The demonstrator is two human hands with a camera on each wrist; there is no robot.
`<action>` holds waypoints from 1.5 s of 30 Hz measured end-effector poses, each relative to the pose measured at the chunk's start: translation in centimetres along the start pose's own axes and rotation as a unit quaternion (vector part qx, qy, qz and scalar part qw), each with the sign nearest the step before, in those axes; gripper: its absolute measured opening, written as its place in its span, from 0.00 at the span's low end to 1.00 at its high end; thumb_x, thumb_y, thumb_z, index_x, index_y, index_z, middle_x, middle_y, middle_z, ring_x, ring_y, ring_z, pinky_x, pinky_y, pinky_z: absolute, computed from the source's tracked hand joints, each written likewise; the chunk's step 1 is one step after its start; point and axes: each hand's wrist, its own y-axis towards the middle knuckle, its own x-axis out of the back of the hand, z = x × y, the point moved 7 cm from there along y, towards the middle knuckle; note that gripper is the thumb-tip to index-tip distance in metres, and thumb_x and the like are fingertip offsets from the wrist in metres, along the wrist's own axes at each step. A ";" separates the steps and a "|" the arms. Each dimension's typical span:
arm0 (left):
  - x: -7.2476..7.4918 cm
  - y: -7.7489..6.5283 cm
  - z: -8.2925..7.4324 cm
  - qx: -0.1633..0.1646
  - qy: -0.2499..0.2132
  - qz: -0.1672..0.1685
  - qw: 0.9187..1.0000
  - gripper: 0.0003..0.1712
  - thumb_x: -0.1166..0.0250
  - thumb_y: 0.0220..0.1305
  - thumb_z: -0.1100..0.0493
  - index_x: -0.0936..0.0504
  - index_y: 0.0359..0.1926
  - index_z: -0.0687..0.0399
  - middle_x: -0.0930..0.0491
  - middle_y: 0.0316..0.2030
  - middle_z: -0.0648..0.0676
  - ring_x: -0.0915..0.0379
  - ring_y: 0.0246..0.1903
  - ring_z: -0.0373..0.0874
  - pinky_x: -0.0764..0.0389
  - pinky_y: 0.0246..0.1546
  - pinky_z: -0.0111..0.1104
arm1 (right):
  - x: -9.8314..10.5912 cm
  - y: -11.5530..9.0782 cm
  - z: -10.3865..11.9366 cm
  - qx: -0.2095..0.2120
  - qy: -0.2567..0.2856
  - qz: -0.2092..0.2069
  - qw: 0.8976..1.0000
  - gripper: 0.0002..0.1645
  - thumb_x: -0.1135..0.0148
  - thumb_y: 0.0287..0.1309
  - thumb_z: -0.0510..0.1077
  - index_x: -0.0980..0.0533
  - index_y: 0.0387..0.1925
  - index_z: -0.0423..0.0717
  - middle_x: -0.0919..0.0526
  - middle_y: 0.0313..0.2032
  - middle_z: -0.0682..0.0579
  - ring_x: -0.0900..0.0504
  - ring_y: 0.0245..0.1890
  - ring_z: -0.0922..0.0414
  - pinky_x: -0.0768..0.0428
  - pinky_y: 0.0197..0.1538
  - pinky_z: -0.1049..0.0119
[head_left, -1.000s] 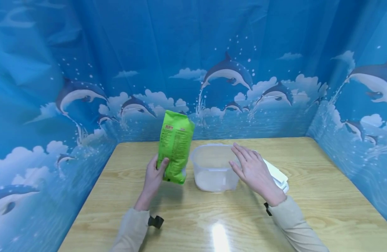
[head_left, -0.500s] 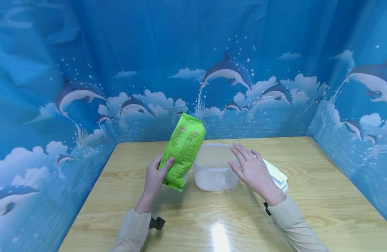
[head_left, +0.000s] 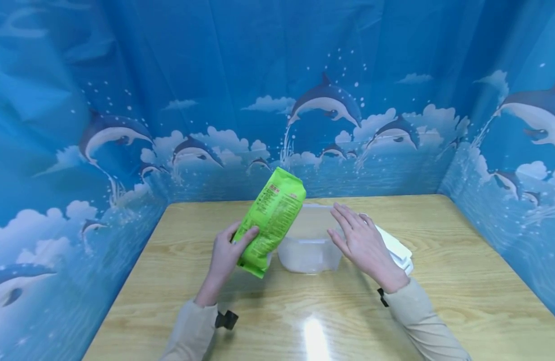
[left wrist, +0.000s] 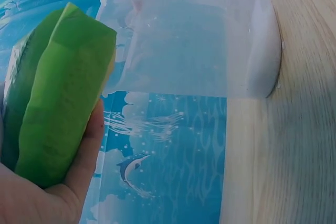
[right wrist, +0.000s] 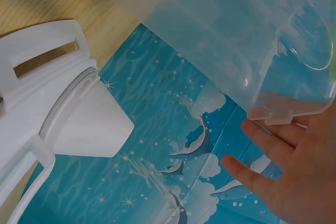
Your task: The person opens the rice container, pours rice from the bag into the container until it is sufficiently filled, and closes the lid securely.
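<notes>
In the head view my left hand (head_left: pixel 226 252) grips a green printed bag (head_left: pixel 273 218) by its lower left side, thumb across the front. The bag leans to the right, its upper part overlapping the left side of a clear plastic container (head_left: pixel 310 256). The left wrist view shows the bag's folded green side (left wrist: pixel 65 93), with the see-through container (left wrist: pixel 184 35) beyond it. My right hand (head_left: pixel 364 244) is held flat with straight fingers at the container's right rim. In the right wrist view those fingers (right wrist: pixel 268 142) lie right at the rim.
A white lid (head_left: pixel 396 250) with slotted side flaps lies on the wooden table (head_left: pixel 457 281), just right of the container and partly behind my right hand. A blue dolphin-print curtain (head_left: pixel 259 75) encloses the table's back and sides.
My left hand has shifted slightly right, tipping the bag from nearly upright to leaning right over the container's left side. My right hand has stayed in place.
</notes>
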 end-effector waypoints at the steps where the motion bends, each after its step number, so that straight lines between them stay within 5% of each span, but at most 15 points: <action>1: 0.0 0.0 -0.1 0.002 0.002 0.002 1.000 0.19 0.29 0.65 0.49 0.14 0.48 0.58 0.18 0.28 0.51 0.25 0.22 0.39 0.24 0.22 0.29 | 0.0 0.0 0.0 -0.001 0.002 0.000 1.000 0.37 0.49 0.74 0.59 0.34 0.72 0.39 0.34 0.73 0.43 0.35 0.73 0.45 0.34 0.70 0.40; 14: 0.3 -0.1 -0.6 0.066 0.051 0.032 0.996 0.29 0.28 0.58 0.35 0.14 0.49 0.52 0.17 0.28 0.55 0.21 0.20 0.45 0.17 0.21 0.35 | 0.0 -0.2 0.1 0.001 0.009 0.006 1.000 0.37 0.50 0.74 0.59 0.34 0.72 0.38 0.34 0.73 0.42 0.36 0.73 0.45 0.32 0.69 0.39; 23: 0.4 0.8 -2.4 0.060 0.136 0.061 0.987 0.35 0.31 0.57 0.30 0.15 0.48 0.54 0.17 0.27 0.53 0.22 0.20 0.44 0.19 0.22 0.34 | 0.0 -0.1 0.1 0.002 0.005 0.005 1.000 0.38 0.53 0.76 0.60 0.34 0.72 0.38 0.34 0.73 0.42 0.36 0.73 0.45 0.32 0.68 0.40; 45: 0.0 1.9 -4.2 0.070 0.194 0.115 0.972 0.39 0.33 0.55 0.25 0.16 0.50 0.51 0.17 0.26 0.53 0.21 0.18 0.46 0.18 0.20 0.36 | 0.0 0.0 -0.1 -0.003 0.011 0.009 1.000 0.38 0.54 0.76 0.60 0.36 0.73 0.38 0.35 0.74 0.42 0.36 0.73 0.44 0.35 0.71 0.39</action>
